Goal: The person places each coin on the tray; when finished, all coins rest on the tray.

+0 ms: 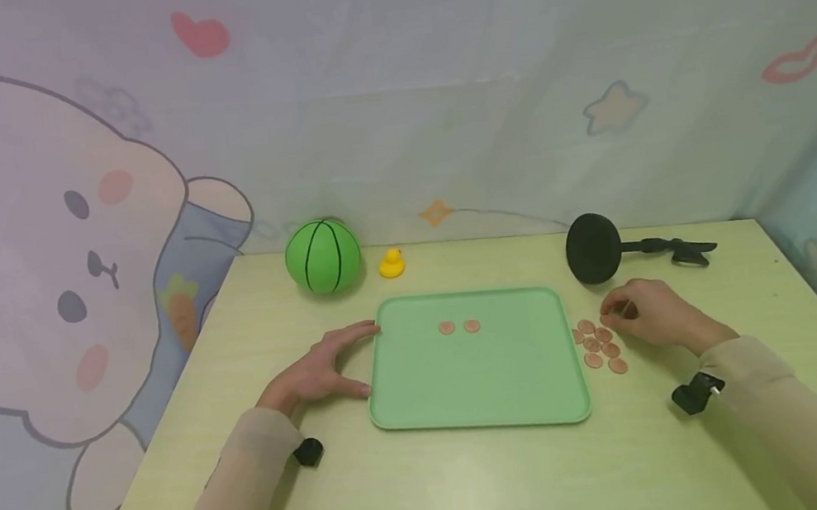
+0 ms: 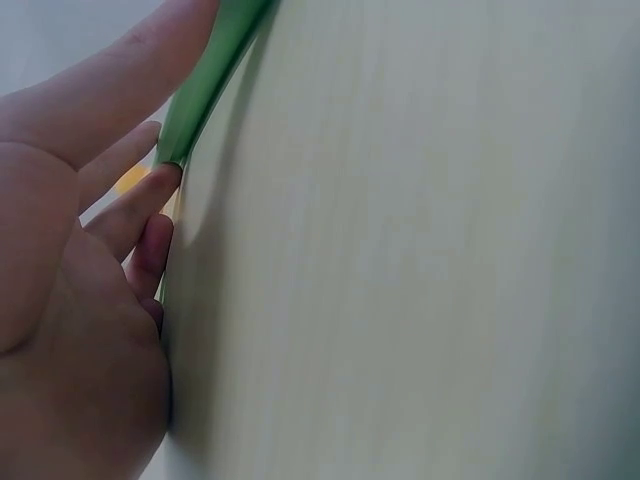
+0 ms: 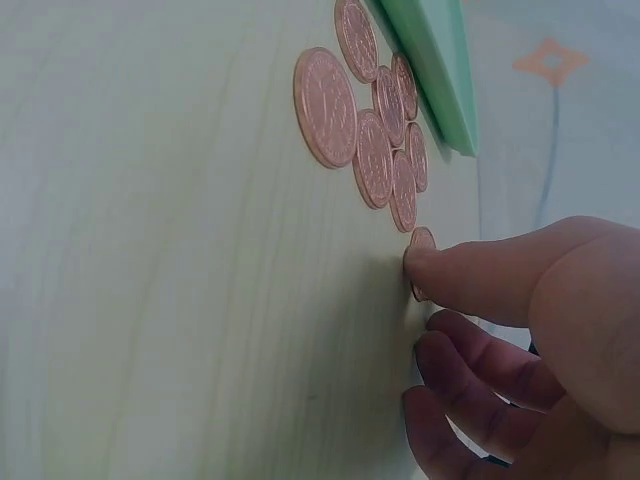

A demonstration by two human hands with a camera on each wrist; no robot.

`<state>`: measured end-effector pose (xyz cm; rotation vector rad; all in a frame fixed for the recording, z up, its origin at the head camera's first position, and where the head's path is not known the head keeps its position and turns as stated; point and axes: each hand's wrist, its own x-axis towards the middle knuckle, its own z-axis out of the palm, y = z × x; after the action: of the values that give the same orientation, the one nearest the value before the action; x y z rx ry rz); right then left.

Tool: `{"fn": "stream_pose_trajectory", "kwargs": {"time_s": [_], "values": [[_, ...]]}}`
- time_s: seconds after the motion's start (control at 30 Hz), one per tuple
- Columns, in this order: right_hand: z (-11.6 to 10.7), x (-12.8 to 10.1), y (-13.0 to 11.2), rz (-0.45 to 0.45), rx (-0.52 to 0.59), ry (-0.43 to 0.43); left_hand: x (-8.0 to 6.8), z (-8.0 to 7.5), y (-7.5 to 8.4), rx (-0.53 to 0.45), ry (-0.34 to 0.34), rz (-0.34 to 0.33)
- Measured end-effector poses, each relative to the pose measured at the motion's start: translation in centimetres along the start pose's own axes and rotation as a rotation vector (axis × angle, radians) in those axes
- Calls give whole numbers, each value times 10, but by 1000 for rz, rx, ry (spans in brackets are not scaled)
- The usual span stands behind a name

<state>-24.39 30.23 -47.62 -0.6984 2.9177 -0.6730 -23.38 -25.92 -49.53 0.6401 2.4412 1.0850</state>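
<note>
A light green tray (image 1: 482, 423) lies on the table with two copper coins (image 1: 458, 327) near its far side. My left hand (image 1: 312, 371) rests against the tray's left edge, thumb and fingers spread, fingertips right at the rim. In the left wrist view the fingers (image 2: 130, 215) reach along the green edge. To the right of the tray, my right hand (image 1: 650, 314) pinches a copper coin (image 3: 422, 240) at the table surface, thumb over its face and the other fingers bent. Several more copper coins (image 3: 373, 160) lie in a loose cluster between this hand and the tray.
Along the back stand a green ball (image 1: 322, 256) with black lines and a yellow rubber duck (image 1: 391, 264). A black stand with a round base (image 1: 593, 249) and a clip lies behind my right hand. A printed cloth (image 1: 395, 123) hangs behind the table (image 1: 433, 493).
</note>
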Motion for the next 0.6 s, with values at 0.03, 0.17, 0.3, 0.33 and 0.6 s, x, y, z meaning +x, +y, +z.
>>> {"fn": "stream_pose_trajectory", "kwargs": {"time_s": [0.03,0.17,0.3,0.33,0.6], "values": [[0,-1,0,5,0,1,0,0,0,0,0,-1],[2,-2,-1,20,-3,14,0,1,-2,-3,1,-2],[2,-2,-3,17,-21,40,0,1,-2,5,3,1],[2,-3,-3,17,-26,46,-1,1,-1,9,3,2],[0,-5,-7,27,-38,68,-1,0,-1,28,0,5]]}}
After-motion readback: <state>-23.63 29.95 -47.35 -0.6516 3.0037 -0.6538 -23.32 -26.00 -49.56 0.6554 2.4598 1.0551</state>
